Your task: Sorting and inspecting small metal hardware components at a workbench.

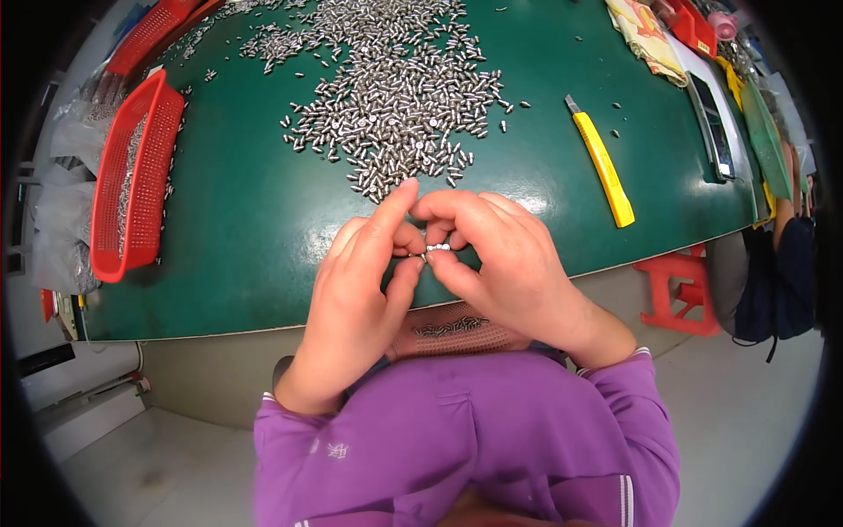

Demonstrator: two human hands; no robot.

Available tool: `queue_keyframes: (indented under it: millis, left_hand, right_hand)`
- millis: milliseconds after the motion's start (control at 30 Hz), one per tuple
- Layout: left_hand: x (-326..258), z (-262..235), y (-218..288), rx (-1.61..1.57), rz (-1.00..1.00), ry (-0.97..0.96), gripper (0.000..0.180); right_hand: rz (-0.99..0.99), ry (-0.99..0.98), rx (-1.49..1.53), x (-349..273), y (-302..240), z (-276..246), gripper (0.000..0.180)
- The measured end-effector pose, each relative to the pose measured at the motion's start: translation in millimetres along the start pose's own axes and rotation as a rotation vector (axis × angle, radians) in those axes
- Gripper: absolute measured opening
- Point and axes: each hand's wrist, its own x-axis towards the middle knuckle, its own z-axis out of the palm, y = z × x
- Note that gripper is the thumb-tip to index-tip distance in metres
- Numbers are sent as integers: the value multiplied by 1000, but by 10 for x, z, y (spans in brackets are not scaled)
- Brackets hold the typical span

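Observation:
Near the table's front edge, my left hand (347, 272) and my right hand (509, 255) meet, fingers curled toward each other. Between my right thumb and fingers sits a short row of small shiny metal parts (438, 247). My left thumb and a bent finger pinch at a small metal piece (419, 256), partly hidden by the fingertips; my left index finger points up and away. Just beyond my fingers begins a large spread pile of small pointed metal parts (395, 114). Below my hands, a pinkish perforated basket (448, 345) at my lap holds more such parts.
A yellow utility knife (602, 167) lies on the green table (536, 158) to the right, its blade end pointing away. At left stands a red perforated basket (149, 198) with metal parts. A phone (713, 132) rests at the right edge. Beyond that edge is a red stool (680, 294).

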Motion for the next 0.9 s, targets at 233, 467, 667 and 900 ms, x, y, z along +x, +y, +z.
queue_keyframes:
  millis: [233, 467, 667, 900]
  left_hand:
    - [81, -39, -78, 126, 289, -31, 72]
    - [-6, 34, -165, 9, 123, 25, 73]
    - [-14, 34, -144, -85, 41, 28, 75]
    - [-36, 11, -63, -41, 14, 5, 80]
  right_hand:
    - [21, -20, -26, -10, 12, -33, 48]
    - [60, -39, 46, -18, -3, -50, 44]
    - [63, -15, 57, -19, -8, -11, 43]
    - [65, -25, 57, -16, -3, -13, 43]
